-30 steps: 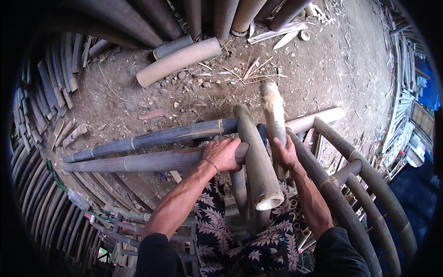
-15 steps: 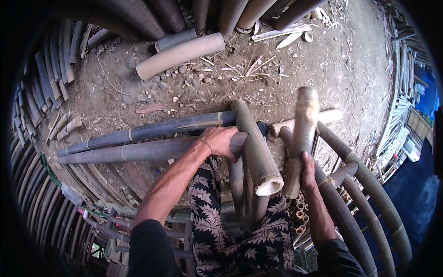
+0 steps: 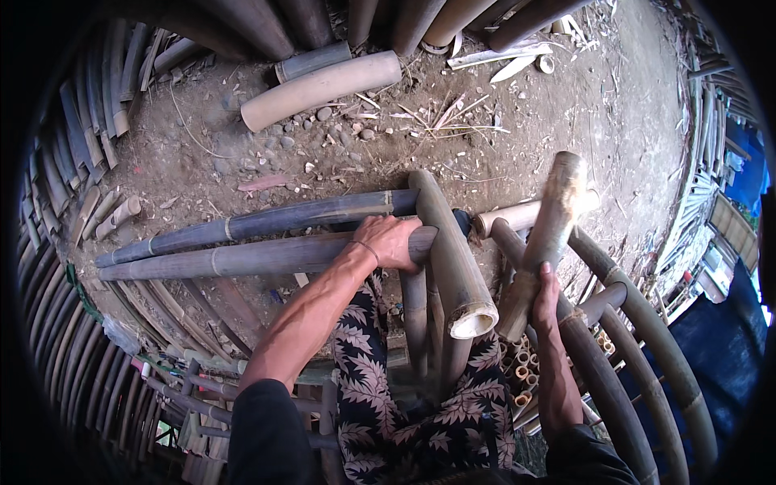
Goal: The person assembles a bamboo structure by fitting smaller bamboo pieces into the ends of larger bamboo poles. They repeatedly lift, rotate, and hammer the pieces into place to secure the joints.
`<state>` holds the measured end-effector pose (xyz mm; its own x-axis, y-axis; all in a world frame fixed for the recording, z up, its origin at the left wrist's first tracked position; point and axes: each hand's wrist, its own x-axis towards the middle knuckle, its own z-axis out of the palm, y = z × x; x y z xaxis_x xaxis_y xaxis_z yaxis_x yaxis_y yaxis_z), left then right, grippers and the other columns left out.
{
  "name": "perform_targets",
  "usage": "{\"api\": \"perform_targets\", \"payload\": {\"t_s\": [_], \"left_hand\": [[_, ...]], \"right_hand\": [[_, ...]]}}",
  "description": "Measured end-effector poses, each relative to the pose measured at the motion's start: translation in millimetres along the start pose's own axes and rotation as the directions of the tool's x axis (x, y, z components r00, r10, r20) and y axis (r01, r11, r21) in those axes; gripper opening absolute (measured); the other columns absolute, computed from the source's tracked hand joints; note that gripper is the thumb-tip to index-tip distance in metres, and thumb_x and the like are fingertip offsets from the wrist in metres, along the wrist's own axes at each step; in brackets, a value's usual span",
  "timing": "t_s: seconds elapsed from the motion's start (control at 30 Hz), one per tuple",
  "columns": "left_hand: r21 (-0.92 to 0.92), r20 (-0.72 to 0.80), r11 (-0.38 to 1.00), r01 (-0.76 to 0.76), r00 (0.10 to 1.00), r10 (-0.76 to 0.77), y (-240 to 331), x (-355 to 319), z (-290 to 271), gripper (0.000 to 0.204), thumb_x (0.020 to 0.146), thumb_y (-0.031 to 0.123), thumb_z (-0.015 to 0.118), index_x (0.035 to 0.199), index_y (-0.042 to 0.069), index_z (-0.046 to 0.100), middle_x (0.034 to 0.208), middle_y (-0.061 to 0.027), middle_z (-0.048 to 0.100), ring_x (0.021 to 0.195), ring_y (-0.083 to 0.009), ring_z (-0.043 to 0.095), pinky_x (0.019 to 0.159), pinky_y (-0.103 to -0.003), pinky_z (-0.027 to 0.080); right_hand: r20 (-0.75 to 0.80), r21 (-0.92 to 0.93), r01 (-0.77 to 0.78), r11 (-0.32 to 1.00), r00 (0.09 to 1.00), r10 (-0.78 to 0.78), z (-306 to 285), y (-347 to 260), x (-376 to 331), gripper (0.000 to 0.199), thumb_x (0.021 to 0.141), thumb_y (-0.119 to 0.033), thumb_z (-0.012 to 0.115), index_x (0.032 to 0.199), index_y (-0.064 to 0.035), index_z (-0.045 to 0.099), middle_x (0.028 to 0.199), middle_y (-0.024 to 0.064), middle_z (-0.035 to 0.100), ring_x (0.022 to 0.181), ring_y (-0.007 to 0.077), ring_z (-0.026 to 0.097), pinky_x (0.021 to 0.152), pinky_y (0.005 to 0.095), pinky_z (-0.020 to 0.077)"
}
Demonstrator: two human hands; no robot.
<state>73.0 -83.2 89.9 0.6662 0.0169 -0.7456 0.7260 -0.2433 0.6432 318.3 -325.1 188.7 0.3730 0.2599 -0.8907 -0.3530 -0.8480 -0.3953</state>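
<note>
My left hand (image 3: 390, 242) is wrapped over a dark bamboo pole (image 3: 283, 256), near where it meets a thick bamboo crosspiece (image 3: 454, 250). That crosspiece slants toward me, with its pale cut end facing my lap. A second dark pole (image 3: 307, 214) joins it just beyond. In my right hand (image 3: 546, 299) is a short, thick length of bamboo (image 3: 552, 218), gripped near its lower end. It stands up, tilted to the right, apart from the crosspiece. My right fingers are partly hidden behind it; the thumb shows along its side.
On the right, curved bamboo poles (image 3: 675, 356) form another frame. Two loose bamboo pieces (image 3: 323, 89) lie on the dirt ground ahead, among stones and shavings. Stacked bamboo (image 3: 61, 347) lines the left, and a blue tarp (image 3: 719, 339) hangs at right.
The short bamboo length in my right hand has swung to the right, its top now leaning farther right. My left hand keeps its hold on the pole.
</note>
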Motion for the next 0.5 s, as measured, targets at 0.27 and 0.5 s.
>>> {"api": "perform_targets", "payload": {"t_s": [0.27,0.5], "left_hand": [[0.006,0.005,1.000,-0.024,1.000,0.024,-3.6,7.8,2.6,0.087,0.055,0.046,0.080,0.134,0.020,0.053,0.110,-0.0176,0.068,0.104,-0.0371,0.064,0.091,-0.047,0.047],[0.016,-0.012,1.000,-0.014,1.000,0.014,-6.1,11.0,5.4,0.082,0.055,0.045,0.081,0.129,0.020,0.056,0.108,-0.0165,0.069,0.103,-0.0365,0.064,0.091,-0.047,0.048]], "right_hand": [[0.107,-0.257,0.266,0.929,0.963,-0.246,35.9,-1.4,-2.0,0.066,0.092,-0.043,0.063,0.133,0.0033,0.043,0.113,0.0158,0.061,0.102,0.0209,0.059,0.090,0.0345,0.0476],[0.104,-0.254,0.100,0.962,0.992,-0.075,59.7,14.0,-15.8,0.073,0.091,-0.045,0.062,0.136,0.0083,0.042,0.128,0.0203,0.056,0.124,0.0255,0.048,0.108,0.0362,0.0332]]}}
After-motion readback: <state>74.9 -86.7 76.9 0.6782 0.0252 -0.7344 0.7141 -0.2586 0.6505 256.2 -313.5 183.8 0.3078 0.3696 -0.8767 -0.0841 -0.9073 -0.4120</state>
